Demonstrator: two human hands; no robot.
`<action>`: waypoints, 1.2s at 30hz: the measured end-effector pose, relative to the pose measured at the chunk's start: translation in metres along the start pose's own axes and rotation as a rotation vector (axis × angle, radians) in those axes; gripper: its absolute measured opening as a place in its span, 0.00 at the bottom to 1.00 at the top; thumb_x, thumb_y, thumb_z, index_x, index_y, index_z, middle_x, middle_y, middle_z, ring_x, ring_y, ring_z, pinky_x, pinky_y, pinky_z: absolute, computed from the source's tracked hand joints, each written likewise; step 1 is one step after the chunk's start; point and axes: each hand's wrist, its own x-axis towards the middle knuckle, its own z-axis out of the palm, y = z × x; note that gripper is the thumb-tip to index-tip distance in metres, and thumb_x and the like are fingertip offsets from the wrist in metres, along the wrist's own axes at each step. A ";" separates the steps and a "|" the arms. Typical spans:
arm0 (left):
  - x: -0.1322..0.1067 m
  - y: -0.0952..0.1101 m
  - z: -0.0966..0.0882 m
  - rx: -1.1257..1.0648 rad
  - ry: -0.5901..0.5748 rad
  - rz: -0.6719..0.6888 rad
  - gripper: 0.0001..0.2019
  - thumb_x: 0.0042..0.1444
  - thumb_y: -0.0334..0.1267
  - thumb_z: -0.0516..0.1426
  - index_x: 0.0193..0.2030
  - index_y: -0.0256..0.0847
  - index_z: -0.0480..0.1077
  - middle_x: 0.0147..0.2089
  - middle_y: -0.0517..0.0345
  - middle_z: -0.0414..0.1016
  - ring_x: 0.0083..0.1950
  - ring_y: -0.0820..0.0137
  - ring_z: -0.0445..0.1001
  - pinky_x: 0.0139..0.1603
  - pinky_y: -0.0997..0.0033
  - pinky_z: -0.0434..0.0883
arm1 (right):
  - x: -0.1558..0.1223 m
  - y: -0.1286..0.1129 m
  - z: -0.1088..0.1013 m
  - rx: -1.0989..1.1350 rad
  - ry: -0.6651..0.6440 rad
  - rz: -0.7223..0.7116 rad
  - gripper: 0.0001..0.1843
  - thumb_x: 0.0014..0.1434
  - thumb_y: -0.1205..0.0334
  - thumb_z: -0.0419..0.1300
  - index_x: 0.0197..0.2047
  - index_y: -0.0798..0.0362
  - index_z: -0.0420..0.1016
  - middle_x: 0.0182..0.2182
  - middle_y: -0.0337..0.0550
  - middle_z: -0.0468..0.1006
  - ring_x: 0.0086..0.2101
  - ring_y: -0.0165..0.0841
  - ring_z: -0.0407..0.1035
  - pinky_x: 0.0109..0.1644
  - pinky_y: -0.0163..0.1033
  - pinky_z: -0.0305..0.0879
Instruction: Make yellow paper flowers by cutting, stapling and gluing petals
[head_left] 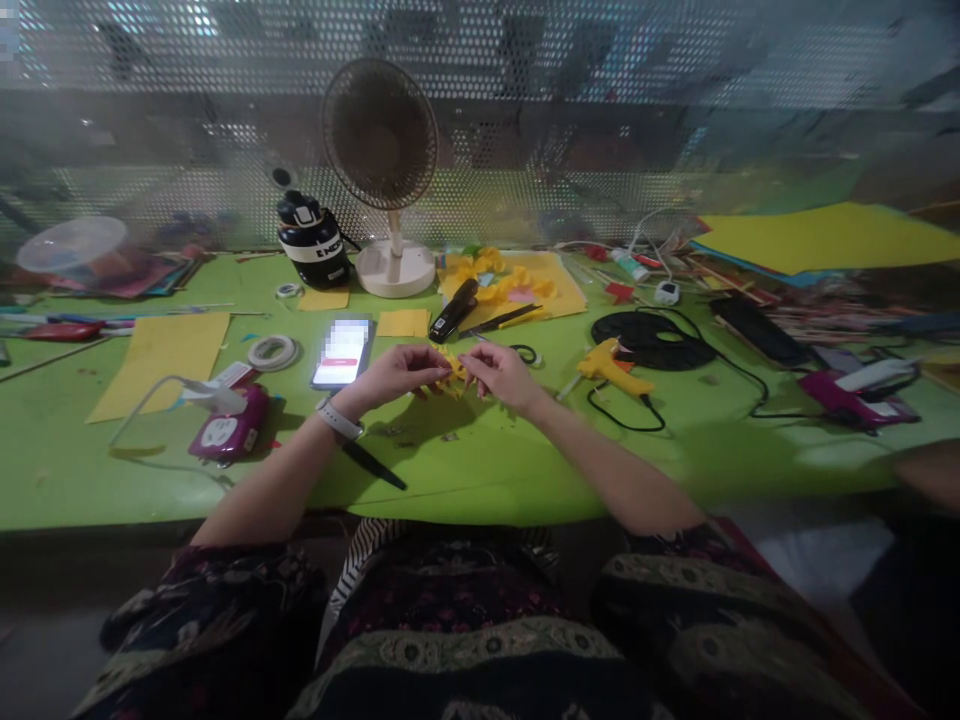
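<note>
Both my hands meet over the middle of the green table. My left hand [409,371] is closed in a pinch on a small yellow paper flower [452,372]. From the other side, the fingers of my right hand [495,372] pinch the same piece; its exact shape is partly hidden by them. Just beyond lie a black stapler [454,311] and a pair of dark scissors [499,320]. Several finished-looking yellow paper flowers [491,282] rest on a yellow sheet behind these. A lit phone [343,352] is beside my left hand.
A yellow glue gun [615,368] with its cord lies to the right, near a black coiled disc [652,338]. A fan [395,268] and a black bottle [315,250] stand at the back. Purple power sockets [231,425] sit at left and right. Another person's arm [930,475] shows at far right.
</note>
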 end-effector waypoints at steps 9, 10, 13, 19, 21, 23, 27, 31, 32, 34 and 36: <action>-0.001 0.004 0.005 -0.002 0.168 -0.073 0.12 0.59 0.45 0.63 0.39 0.37 0.76 0.38 0.51 0.81 0.33 0.72 0.81 0.28 0.77 0.72 | 0.000 0.000 -0.001 0.029 0.210 -0.076 0.23 0.56 0.39 0.65 0.32 0.52 0.69 0.23 0.36 0.74 0.19 0.24 0.64 0.21 0.31 0.64; -0.001 0.003 0.005 -0.004 0.158 -0.083 0.12 0.59 0.45 0.63 0.39 0.37 0.76 0.38 0.51 0.81 0.33 0.72 0.81 0.29 0.77 0.72 | -0.001 -0.001 -0.001 0.031 0.207 -0.076 0.23 0.56 0.39 0.66 0.32 0.51 0.69 0.24 0.36 0.74 0.19 0.24 0.65 0.22 0.31 0.65; 0.000 0.003 0.005 -0.014 0.154 -0.111 0.12 0.60 0.46 0.62 0.37 0.36 0.76 0.37 0.50 0.81 0.32 0.72 0.80 0.29 0.76 0.72 | -0.002 -0.002 -0.002 0.039 0.206 -0.080 0.23 0.56 0.39 0.66 0.32 0.51 0.69 0.24 0.36 0.74 0.19 0.24 0.65 0.22 0.31 0.65; 0.000 0.003 0.006 -0.042 0.119 -0.127 0.15 0.61 0.49 0.61 0.38 0.36 0.76 0.37 0.50 0.82 0.33 0.72 0.80 0.29 0.76 0.73 | 0.000 0.001 -0.003 0.047 0.190 -0.095 0.23 0.56 0.39 0.66 0.32 0.52 0.70 0.23 0.36 0.74 0.19 0.24 0.65 0.21 0.31 0.64; 0.000 0.002 0.006 -0.050 0.110 -0.125 0.15 0.61 0.49 0.61 0.39 0.36 0.76 0.36 0.50 0.82 0.32 0.72 0.79 0.28 0.76 0.72 | 0.000 0.001 -0.002 0.044 0.189 -0.100 0.23 0.56 0.40 0.66 0.31 0.52 0.70 0.23 0.35 0.74 0.19 0.24 0.64 0.21 0.31 0.63; 0.000 0.001 0.007 -0.052 0.103 -0.133 0.15 0.61 0.48 0.62 0.39 0.36 0.77 0.36 0.49 0.82 0.32 0.72 0.79 0.28 0.77 0.72 | 0.000 0.001 -0.001 0.031 0.188 -0.099 0.23 0.56 0.40 0.65 0.31 0.52 0.70 0.23 0.35 0.74 0.19 0.24 0.64 0.22 0.31 0.64; -0.001 0.003 0.008 -0.067 0.083 -0.132 0.15 0.60 0.49 0.62 0.37 0.37 0.77 0.36 0.50 0.82 0.32 0.72 0.79 0.28 0.77 0.72 | -0.002 -0.001 0.000 0.003 0.171 -0.099 0.22 0.57 0.40 0.65 0.32 0.52 0.71 0.24 0.36 0.74 0.19 0.25 0.65 0.22 0.32 0.64; -0.001 0.003 0.009 -0.090 0.077 -0.123 0.17 0.59 0.52 0.63 0.36 0.37 0.76 0.35 0.50 0.81 0.32 0.72 0.79 0.29 0.76 0.73 | -0.003 0.000 0.000 -0.033 0.156 -0.122 0.22 0.58 0.39 0.64 0.32 0.52 0.70 0.24 0.36 0.74 0.20 0.26 0.65 0.23 0.33 0.64; -0.001 0.003 0.009 -0.101 0.077 -0.126 0.19 0.59 0.54 0.62 0.36 0.37 0.76 0.36 0.50 0.81 0.32 0.71 0.80 0.29 0.76 0.73 | -0.003 0.001 0.000 -0.047 0.154 -0.127 0.23 0.58 0.39 0.63 0.32 0.51 0.70 0.24 0.36 0.74 0.20 0.26 0.65 0.23 0.33 0.64; -0.001 0.002 0.008 -0.128 0.082 -0.132 0.22 0.59 0.57 0.60 0.37 0.36 0.76 0.36 0.48 0.81 0.33 0.70 0.80 0.30 0.74 0.74 | -0.003 0.002 0.000 -0.077 0.152 -0.139 0.23 0.59 0.38 0.62 0.32 0.51 0.70 0.24 0.36 0.74 0.20 0.26 0.64 0.23 0.33 0.64; -0.001 0.002 0.008 -0.158 0.091 -0.142 0.24 0.60 0.60 0.58 0.37 0.35 0.76 0.37 0.46 0.82 0.33 0.69 0.80 0.31 0.72 0.75 | -0.003 0.003 0.000 -0.106 0.159 -0.157 0.24 0.59 0.37 0.61 0.32 0.51 0.70 0.24 0.37 0.73 0.19 0.26 0.64 0.23 0.34 0.64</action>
